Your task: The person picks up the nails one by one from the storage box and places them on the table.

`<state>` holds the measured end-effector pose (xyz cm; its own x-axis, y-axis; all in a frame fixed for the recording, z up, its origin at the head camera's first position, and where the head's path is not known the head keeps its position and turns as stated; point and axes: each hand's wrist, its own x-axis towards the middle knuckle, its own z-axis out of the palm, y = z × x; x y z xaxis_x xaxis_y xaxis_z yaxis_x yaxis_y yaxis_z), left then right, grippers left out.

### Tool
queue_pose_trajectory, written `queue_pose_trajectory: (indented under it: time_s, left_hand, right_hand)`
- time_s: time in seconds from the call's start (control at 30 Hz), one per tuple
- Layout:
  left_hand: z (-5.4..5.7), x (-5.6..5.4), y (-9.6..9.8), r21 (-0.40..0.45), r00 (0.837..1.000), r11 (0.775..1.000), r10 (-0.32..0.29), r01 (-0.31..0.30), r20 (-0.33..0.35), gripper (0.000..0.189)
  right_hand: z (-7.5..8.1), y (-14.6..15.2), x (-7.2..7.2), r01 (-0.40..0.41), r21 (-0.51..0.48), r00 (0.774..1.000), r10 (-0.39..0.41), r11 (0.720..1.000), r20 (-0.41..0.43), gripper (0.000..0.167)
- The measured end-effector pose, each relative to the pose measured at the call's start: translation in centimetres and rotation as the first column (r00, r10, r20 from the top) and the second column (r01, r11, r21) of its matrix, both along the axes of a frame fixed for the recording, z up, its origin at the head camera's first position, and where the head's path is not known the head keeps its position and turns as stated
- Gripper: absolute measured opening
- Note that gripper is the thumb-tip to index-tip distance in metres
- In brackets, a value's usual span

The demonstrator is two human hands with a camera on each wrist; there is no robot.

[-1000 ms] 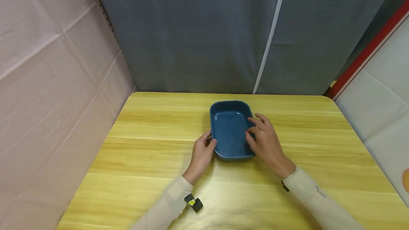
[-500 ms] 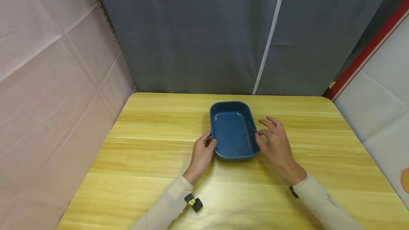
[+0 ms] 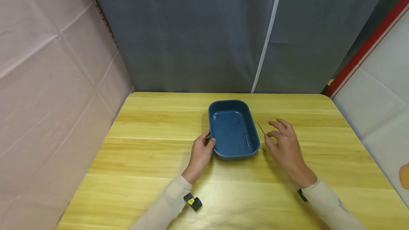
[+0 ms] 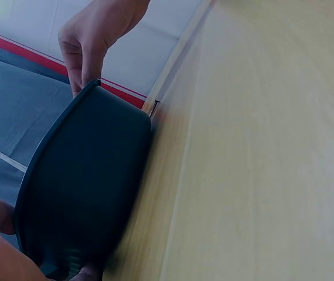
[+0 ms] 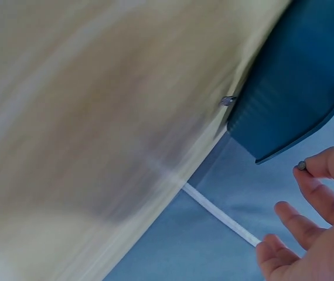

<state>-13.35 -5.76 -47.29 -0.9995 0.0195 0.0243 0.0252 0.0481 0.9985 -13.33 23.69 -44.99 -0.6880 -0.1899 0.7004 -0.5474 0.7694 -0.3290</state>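
Note:
A blue rectangular plastic bin (image 3: 227,130) stands on the table, its inside facing up. My left hand (image 3: 201,155) grips its left wall near the front, the thumb at the rim. Just right of the bin, my right hand (image 3: 284,144) pinches a thin nail (image 3: 261,128) between thumb and index finger, the other fingers spread. The round head of that nail (image 5: 302,165) shows at the fingertips in the right wrist view. Several more nails (image 3: 246,140) lie on the bin's floor. Against the bin's right side, low on the tabletop, is another nail (image 3: 263,149).
The wood-grain table (image 3: 153,130) reaches back to a grey curtain (image 3: 191,38). A pale cloth wall (image 3: 57,98) borders the left, and a white panel with a red edge (image 3: 361,63) borders the right.
My right hand has lifted a nail out of the bin and moved right, past the rim. The nail beside the bin has come into sight. My left hand keeps its grip.

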Motion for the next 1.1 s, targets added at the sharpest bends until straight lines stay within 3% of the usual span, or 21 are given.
queue_pose_trajectory:
  time_s: [0.23,0.5,0.9,1.1]
  left_hand:
    - [0.0,0.1,-0.1,0.002,1.000,1.000,-0.006,0.006,0.014,0.050]
    - [0.1,0.1,-0.1,0.012,1.000,1.000,-0.006,0.006,0.014,0.050]
    - [0.1,0.2,0.0,-0.001,1.000,1.000,0.003,-0.003,0.002,0.049]
    - [0.2,0.2,0.0,0.001,1.000,1.000,0.003,-0.003,-0.003,0.050]
  right_hand:
    - [-0.5,0.5,0.4,0.005,0.026,1.000,-0.005,1.000,0.010,0.011]
    - [-0.6,0.9,0.4,0.011,0.122,0.998,-0.018,0.992,0.059,0.010]
    - [-0.6,1.0,0.5,0.024,0.281,0.980,-0.078,0.959,0.181,0.011]
    - [-1.0,1.2,0.2,0.031,0.353,0.980,-0.098,0.935,0.175,0.010]
